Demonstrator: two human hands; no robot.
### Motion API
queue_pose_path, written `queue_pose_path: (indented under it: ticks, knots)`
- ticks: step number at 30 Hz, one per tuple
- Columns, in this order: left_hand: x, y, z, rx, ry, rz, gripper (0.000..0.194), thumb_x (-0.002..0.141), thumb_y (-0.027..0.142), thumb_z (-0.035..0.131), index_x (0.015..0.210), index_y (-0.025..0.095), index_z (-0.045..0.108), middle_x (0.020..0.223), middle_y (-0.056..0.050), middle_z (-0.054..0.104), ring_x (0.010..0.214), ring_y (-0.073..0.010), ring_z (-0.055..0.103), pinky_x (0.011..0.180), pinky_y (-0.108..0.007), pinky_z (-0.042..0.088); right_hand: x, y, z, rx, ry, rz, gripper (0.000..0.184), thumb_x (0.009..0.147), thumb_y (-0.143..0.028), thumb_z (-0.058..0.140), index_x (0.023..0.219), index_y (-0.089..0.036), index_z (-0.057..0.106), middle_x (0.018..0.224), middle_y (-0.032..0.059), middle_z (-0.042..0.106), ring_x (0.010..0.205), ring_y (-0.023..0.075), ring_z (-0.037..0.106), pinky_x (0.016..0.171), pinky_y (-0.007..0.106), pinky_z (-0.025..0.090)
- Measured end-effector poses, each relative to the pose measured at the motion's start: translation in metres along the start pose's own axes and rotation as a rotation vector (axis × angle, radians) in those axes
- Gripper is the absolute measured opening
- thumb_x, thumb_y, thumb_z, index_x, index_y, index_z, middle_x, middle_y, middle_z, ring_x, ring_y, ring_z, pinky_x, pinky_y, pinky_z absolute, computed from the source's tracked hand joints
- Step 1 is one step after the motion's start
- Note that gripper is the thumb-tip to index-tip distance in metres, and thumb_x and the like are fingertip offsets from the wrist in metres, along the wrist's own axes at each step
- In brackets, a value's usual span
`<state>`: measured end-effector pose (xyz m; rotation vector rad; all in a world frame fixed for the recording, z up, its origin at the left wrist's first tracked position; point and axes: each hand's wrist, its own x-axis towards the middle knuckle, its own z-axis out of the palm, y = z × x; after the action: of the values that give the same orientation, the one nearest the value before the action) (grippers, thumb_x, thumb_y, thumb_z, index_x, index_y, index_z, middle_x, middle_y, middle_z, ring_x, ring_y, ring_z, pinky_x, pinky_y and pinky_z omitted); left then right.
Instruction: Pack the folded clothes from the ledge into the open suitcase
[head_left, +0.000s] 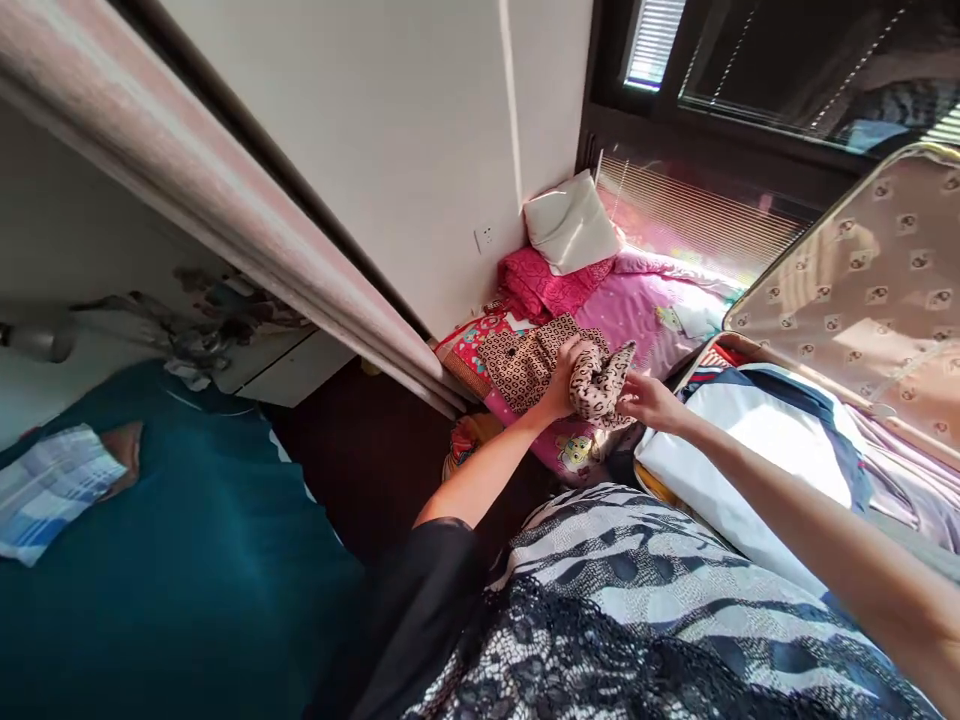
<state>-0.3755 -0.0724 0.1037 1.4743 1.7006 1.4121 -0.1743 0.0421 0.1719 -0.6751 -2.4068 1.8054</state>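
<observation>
My left hand point(568, 374) is closed around a bunched leopard-print cloth point(600, 383), held above a pink bed. My right hand point(649, 400) pinches the same cloth from its right side, fingers curled on its edge. Just left of my hands lies a brown patterned garment point(521, 362), folded flat on the pink bedding point(645, 305). An open suitcase sits to the right; its patterned lid point(862, 290) stands up and white and navy clothing point(757, 440) fills its base.
A white pillow point(571, 230) and a crumpled magenta blanket point(544, 285) lie in the bed's far corner by the wall. A teal bed point(172, 570) with a folded plaid cloth point(49, 485) lies at the left. A sliding door edge point(225, 220) runs diagonally overhead. A dark floor gap separates the beds.
</observation>
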Motion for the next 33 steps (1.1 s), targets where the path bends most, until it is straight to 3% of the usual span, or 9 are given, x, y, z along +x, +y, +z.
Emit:
queue_pose_path:
  ticks: [3, 6, 11, 14, 17, 19, 26, 29, 33]
  knots:
    - [-0.001, 0.003, -0.002, 0.015, -0.144, 0.026, 0.064, 0.092, 0.031, 0.073, 0.155, 0.027, 0.061, 0.156, -0.016, 0.064, 0.152, -0.0366, 0.058, 0.133, -0.056, 0.043, 0.017, 0.023, 0.004, -0.225, 0.337, -0.081, 0.082, 0.067, -0.043, 0.084, 0.142, -0.019, 0.063, 0.144, 0.0214, 0.062, 0.126, 0.0377, 0.064, 0.106, 0.058, 0.059]
    - [0.001, 0.004, 0.010, 0.068, -0.270, -0.036, 0.055, 0.087, 0.022, 0.070, 0.142, 0.028, 0.072, 0.145, -0.012, 0.074, 0.137, -0.0335, 0.070, 0.124, -0.053, 0.053, 0.028, 0.040, 0.006, -0.267, 0.357, -0.072, 0.105, 0.059, -0.042, 0.090, 0.155, -0.016, 0.059, 0.151, 0.0251, 0.059, 0.144, 0.0443, 0.055, 0.122, 0.065, 0.046]
    - [0.006, 0.005, 0.011, 0.102, -0.199, -0.154, 0.041, 0.086, 0.021, 0.074, 0.126, 0.022, 0.080, 0.128, -0.015, 0.080, 0.125, -0.0356, 0.075, 0.116, -0.052, 0.056, 0.030, 0.043, 0.003, 0.003, 0.027, 0.050, 0.062, 0.066, -0.043, 0.085, 0.122, -0.016, 0.077, 0.101, 0.0090, 0.079, 0.103, 0.0311, 0.072, 0.100, 0.044, 0.060]
    - [0.014, 0.015, -0.004, 0.134, -0.112, -0.250, 0.032, 0.083, 0.017, 0.078, 0.115, 0.020, 0.081, 0.105, -0.013, 0.081, 0.113, -0.0373, 0.076, 0.114, -0.054, 0.056, 0.033, 0.027, -0.010, -0.022, 0.086, 0.027, 0.047, 0.063, -0.036, 0.083, 0.105, -0.016, 0.076, 0.094, 0.0062, 0.078, 0.097, 0.0282, 0.071, 0.094, 0.039, 0.060]
    - [0.033, 0.036, -0.018, 0.067, 0.073, -0.250, 0.007, 0.094, 0.022, 0.071, 0.099, 0.021, 0.077, 0.086, -0.009, 0.075, 0.101, -0.0344, 0.075, 0.110, -0.054, 0.057, 0.039, 0.001, -0.030, 0.027, 0.187, -0.062, 0.057, 0.061, -0.040, 0.088, 0.112, -0.018, 0.074, 0.102, 0.0078, 0.077, 0.100, 0.0274, 0.070, 0.097, 0.040, 0.060]
    - [0.052, 0.056, -0.027, -0.022, 0.200, -0.191, 0.013, 0.103, 0.029, 0.064, 0.096, 0.022, 0.074, 0.090, -0.008, 0.075, 0.106, -0.0325, 0.074, 0.112, -0.052, 0.057, 0.040, -0.015, -0.038, 0.119, 0.177, -0.118, 0.066, 0.062, -0.049, 0.092, 0.117, -0.019, 0.072, 0.110, 0.0089, 0.077, 0.105, 0.0261, 0.069, 0.099, 0.040, 0.059]
    - [0.109, 0.141, -0.088, -0.366, 0.209, -0.122, 0.014, 0.089, 0.024, 0.085, 0.086, 0.020, 0.072, 0.089, -0.004, 0.076, 0.114, -0.0301, 0.074, 0.108, -0.039, 0.059, 0.032, -0.056, -0.029, 0.132, -0.038, 0.041, 0.049, 0.060, -0.052, 0.095, 0.073, -0.015, 0.067, 0.063, 0.0009, 0.059, 0.069, 0.0162, 0.057, 0.068, 0.032, 0.052]
    - [0.114, 0.208, -0.132, -0.457, 0.284, -0.086, 0.019, 0.096, 0.026, 0.081, 0.085, 0.016, 0.070, 0.087, -0.002, 0.071, 0.117, -0.0304, 0.074, 0.103, -0.040, 0.062, 0.035, -0.098, -0.059, 0.168, 0.217, -0.129, 0.034, 0.067, -0.038, 0.090, 0.078, -0.015, 0.068, 0.068, -0.0008, 0.063, 0.067, 0.0128, 0.056, 0.069, 0.029, 0.054]
    - [0.096, 0.350, -0.194, -0.195, 0.357, 0.083, 0.041, 0.113, 0.012, 0.052, 0.073, 0.013, 0.059, 0.081, -0.001, 0.058, 0.136, -0.0270, 0.066, 0.117, -0.042, 0.054, 0.018, -0.202, -0.140, 0.154, 0.635, -0.380, 0.017, 0.093, -0.025, 0.076, 0.086, -0.016, 0.063, 0.075, -0.0030, 0.063, 0.084, 0.0123, 0.069, 0.091, 0.028, 0.061]
